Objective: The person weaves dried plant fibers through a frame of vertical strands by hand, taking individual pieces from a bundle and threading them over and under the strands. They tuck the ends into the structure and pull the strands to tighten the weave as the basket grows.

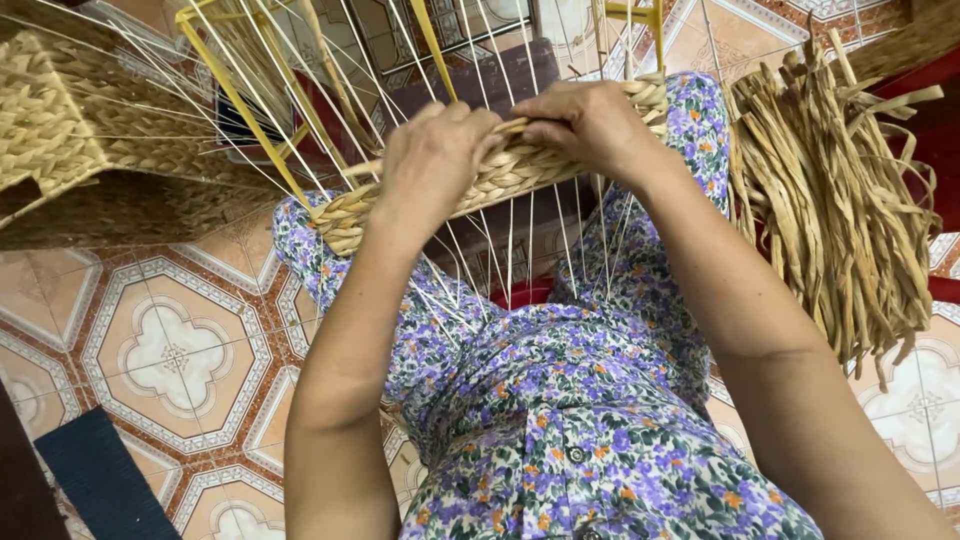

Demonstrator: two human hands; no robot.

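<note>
Straw-coloured braid (500,175), a few woven rows deep, runs across the person's knees, rising from lower left to upper right. Thin pale stakes (510,255) pass through it, fanning up above and down to the lap below. Left hand (435,155) lies on the braid's middle, fingers (470,120) curled together over its top edge. Right hand (590,125) sits just beside it, touching, fingers together and clamped on the strand at the braid's top. Yellow frame (235,95) bars slant up behind the stakes. Flowered dress (560,400) covers lap and knees. Bundle (835,200) of flat dry straw strips hangs near the right knee, by the picture's right edge. Finished basket (70,140), same weave, stands at upper left. Patterned floor (170,350) tiles lie below; dark mat (100,480) lies at lower left corner.
</note>
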